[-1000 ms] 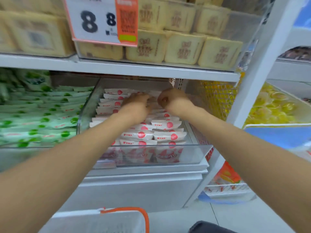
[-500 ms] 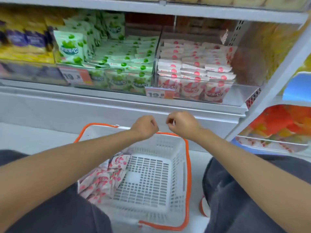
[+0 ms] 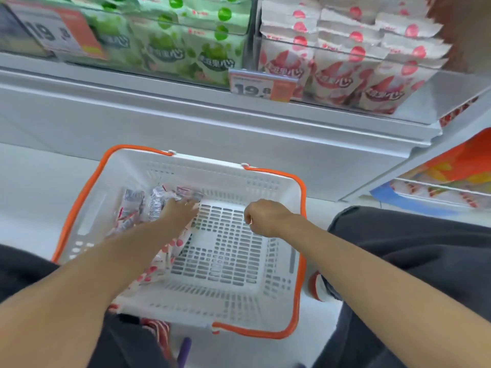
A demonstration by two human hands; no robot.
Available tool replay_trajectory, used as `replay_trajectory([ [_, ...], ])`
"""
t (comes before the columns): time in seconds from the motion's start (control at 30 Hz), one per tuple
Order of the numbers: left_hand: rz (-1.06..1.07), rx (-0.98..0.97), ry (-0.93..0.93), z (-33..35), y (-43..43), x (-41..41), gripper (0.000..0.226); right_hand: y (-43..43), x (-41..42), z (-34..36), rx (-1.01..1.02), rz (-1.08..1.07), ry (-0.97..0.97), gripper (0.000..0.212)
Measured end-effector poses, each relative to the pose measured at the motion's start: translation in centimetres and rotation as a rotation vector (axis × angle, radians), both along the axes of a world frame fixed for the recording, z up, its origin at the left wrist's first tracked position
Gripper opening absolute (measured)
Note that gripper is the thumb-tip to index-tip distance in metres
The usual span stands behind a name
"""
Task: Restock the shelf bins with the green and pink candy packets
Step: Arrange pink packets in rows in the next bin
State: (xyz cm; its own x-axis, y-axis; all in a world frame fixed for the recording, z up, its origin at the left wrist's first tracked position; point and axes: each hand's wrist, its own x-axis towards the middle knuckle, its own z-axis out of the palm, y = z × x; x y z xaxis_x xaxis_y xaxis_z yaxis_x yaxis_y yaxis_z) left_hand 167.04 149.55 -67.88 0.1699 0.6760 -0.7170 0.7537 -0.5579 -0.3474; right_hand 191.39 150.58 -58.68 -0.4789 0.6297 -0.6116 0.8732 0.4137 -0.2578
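Packets [image 3: 134, 208] lengthwise toward shelf [image 3: 186, 123], under left hand [image 3: 178, 211]

- Left hand [image 3: 178, 211]: fingertips are lost among the pink packets [image 3: 132, 205]; hold unclear.
- Packets below the grip are half covered by the arm [image 3: 106, 261].
- Green packets [image 3: 186, 35], far above the grip, are blurred and cut off at the top edge.

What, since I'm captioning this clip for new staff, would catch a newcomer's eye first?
The white basket with its orange rim sits on the floor in the middle. The left hand touches the loose pink packets piled in its left side, and the right hand hovers over it, curled and empty. Above, the shelf bins show green packets on the left and shelved pink packets on the right.
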Motion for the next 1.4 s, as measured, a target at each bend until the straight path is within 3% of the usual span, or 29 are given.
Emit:
replay_trajectory([
  [0.07, -0.053, -0.004, 0.061, -0.4, 0.7, -0.6, 0.056, -0.1, 0.1, -0.3, -0.018, -0.010, 0.012, 0.026],
  [0.13, -0.129, 0.026, 0.047, -0.4, 1.3, -1.2, 0.051, -0.1, 0.3, -0.3, -0.027, -0.040, 0.026, 0.026],
  [0.3, -0.263, -0.026, 0.057, -2.5, 1.1, -2.2, 0.083, -0.1, 1.0, 0.3, -0.030, -0.106, 0.062, 0.025],
  [0.47, -0.346, 0.067, 0.041, -1.0, 1.8, -0.7, 0.047, -0.1, 1.4, 0.8, -0.050, -0.152, 0.087, 0.023],
  [0.57, -0.287, 0.133, -0.018, 0.7, 3.1, -0.2, 0.038, 0.6, 1.5, 1.5, -0.031, -0.181, 0.115, 0.020],
  [0.67, 0.025, 0.036, -0.318, 4.5, 4.8, 1.6, 0.015, 1.9, 1.5, 2.8, 0.024, -0.211, 0.162, 0.024],
  [0.73, 0.267, -0.050, -0.632, 8.1, 5.7, 3.9, 0.021, 2.7, 1.6, 4.2, 0.042, -0.245, 0.210, 0.039],
  [0.8, 0.360, -0.066, -0.912, 12.1, 6.2, 6.5, 0.028, 2.9, 1.7, 6.1, -0.029, -0.320, 0.303, 0.064],
  [0.83, 0.394, -0.060, -1.021, 14.1, 6.3, 7.6, 0.026, 2.9, 1.8, 7.0, -0.081, -0.367, 0.374, 0.064],
  [0.93, 0.490, 0.039, -1.212, 19.0, 6.1, 9.5, 0.037, 2.8, 2.3, 10.0, -0.198, -0.468, 0.571, 0.025],
  [1.03, 0.760, 0.161, -1.466, 20.9, 6.0, 9.9, 0.046, 3.2, 3.2, 13.1, -0.179, -0.616, 0.715, 0.028],
  [1.13, 1.110, -0.059, -1.763, 23.0, 5.4, 10.2, 0.043, 3.9, 4.4, 15.5, -0.049, -0.763, 0.913, 0.032],
  [1.23, 1.044, -0.302, -1.761, 25.1, 4.9, 10.7, 0.044, 4.6, 5.3, 16.9, -0.052, -0.865, 1.127, 0.039],
  [1.3, 0.930, -0.275, -1.729, 26.0, 4.7, 11.8, 0.035, 4.8, 5.6, 17.8, -0.113, -0.892, 1.177, 0.036],
  [1.4, 0.837, -0.088, -1.693, 27.0, 5.1, 13.3, 0.015, 5.2, 6.2, 19.1, -0.214, -0.949, 1.253, 0.041],
])
